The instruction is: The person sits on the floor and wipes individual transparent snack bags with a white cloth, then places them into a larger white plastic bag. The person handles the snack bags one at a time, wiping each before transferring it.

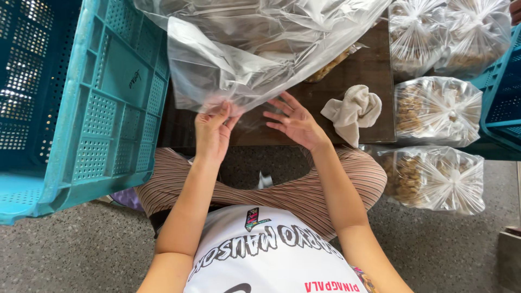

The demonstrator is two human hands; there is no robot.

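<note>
A large clear plastic bag (244, 49) lies crumpled over a low dark wooden board (358, 70) in front of me. My left hand (213, 133) pinches the bag's near edge between thumb and fingers. My right hand (296, 122) is spread flat, palm down, fingers apart, just under the bag's lower edge and holding nothing. Some brown snack food (331, 65) shows through the plastic near the board's middle.
A big turquoise perforated crate (81, 97) stands tilted at the left. A crumpled beige cloth (354, 111) lies on the board. Several tied clear bags of brown snacks (437, 111) sit at the right, beside another turquoise crate (502, 103). Speckled grey floor lies below.
</note>
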